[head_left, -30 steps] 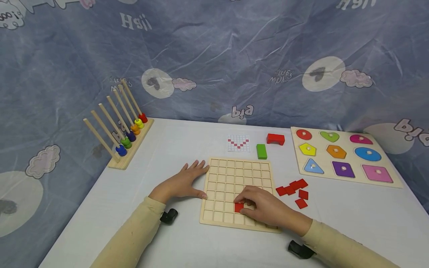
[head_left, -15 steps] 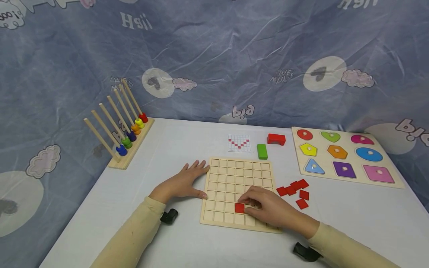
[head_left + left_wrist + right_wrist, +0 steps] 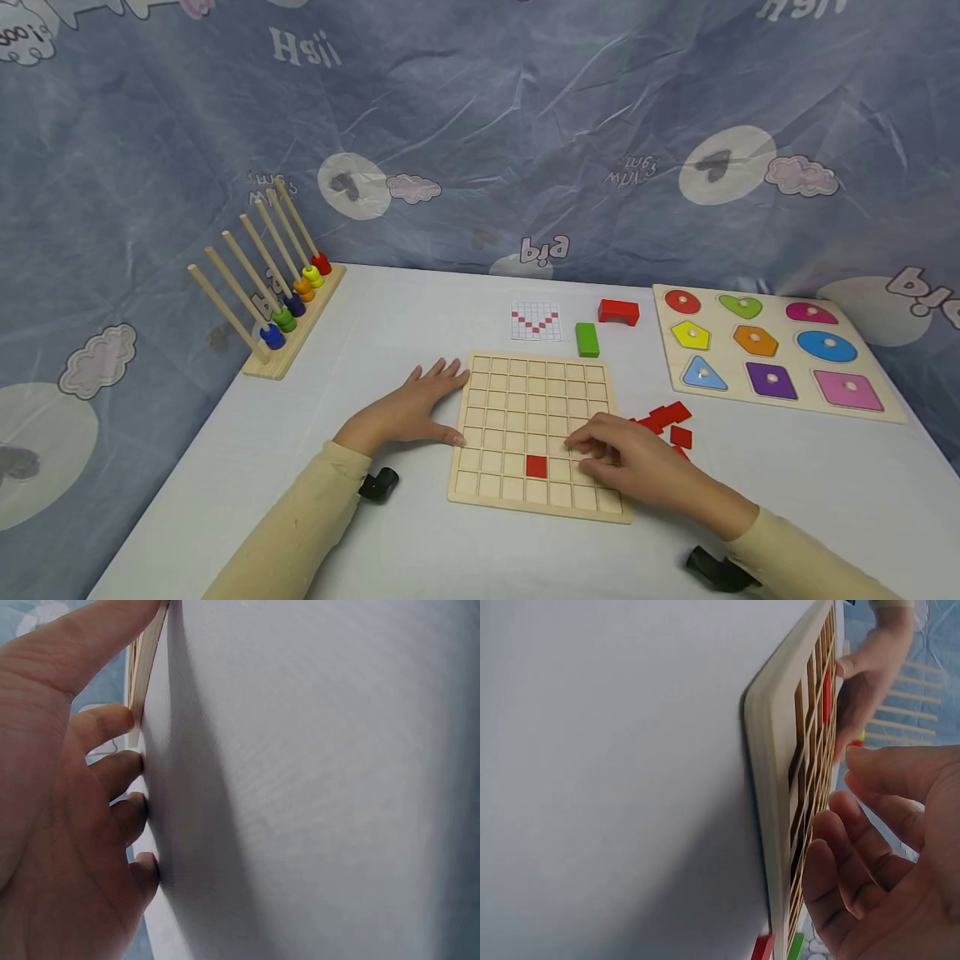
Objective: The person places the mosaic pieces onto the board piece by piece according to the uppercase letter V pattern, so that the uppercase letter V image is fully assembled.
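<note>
A wooden grid board [image 3: 517, 408] lies on the white table, with one red square tile [image 3: 536, 466] set in a cell of its second row from the front. My left hand [image 3: 408, 408] rests spread on the table, thumb and index fingertips touching the board's left edge. Over the right part of the board is my right hand [image 3: 637, 458], its fingers loosely bent and nothing between thumb and fingertips, as the right wrist view shows. Several loose red tiles [image 3: 678, 411] lie right of the board, some partly hidden behind this hand.
Behind the board lie a pattern card [image 3: 536, 321], a green block [image 3: 587, 340] and a red arch block [image 3: 618, 312]. A shape puzzle board [image 3: 776, 354] is at the back right. At the left stands a peg rack [image 3: 296, 333] with coloured beads.
My right hand has moved off the red tile in the board and rightward toward the loose tiles. The tile stays in its cell; my left hand has not moved.
</note>
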`<state>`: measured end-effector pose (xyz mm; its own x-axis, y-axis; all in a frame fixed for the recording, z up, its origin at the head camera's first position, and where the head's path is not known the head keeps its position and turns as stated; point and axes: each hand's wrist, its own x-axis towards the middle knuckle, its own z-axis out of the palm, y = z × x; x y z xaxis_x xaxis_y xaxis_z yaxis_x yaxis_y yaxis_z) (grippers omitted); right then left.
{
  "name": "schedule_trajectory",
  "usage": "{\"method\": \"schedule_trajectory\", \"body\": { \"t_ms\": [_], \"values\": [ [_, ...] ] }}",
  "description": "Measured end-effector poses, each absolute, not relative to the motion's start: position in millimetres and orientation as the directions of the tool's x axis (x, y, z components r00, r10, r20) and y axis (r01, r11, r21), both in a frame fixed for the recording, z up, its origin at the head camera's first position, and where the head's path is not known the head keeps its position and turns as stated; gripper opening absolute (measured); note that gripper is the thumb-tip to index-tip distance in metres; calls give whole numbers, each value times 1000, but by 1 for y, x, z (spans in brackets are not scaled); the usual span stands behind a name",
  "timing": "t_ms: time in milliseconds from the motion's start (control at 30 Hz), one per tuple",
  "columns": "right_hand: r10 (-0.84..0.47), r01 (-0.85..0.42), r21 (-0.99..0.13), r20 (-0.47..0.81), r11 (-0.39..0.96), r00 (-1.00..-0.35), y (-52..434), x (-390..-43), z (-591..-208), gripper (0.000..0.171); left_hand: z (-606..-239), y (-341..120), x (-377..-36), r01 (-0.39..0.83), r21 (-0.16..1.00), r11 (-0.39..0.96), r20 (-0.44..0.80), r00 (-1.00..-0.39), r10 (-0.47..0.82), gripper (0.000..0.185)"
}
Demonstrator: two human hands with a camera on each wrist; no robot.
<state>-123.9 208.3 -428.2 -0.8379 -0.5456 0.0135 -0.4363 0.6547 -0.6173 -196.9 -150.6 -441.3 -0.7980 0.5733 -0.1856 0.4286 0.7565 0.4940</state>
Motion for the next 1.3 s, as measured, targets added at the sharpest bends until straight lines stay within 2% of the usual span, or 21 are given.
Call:
{"method": "schedule_trajectory", "body": {
  "t_ms": [667, 1300],
  "values": [
    [-399, -371, -534, 68, 760, -915, 261, -140, -434, 31, -443, -153, -198, 433, 497, 752, -184, -795, 579, 108],
    [-387, -349, -507, 32, 788, -921, 272, -151, -439, 31, -443, -151, -198, 430, 497, 754, -185, -796, 576, 108]
  ]
}}
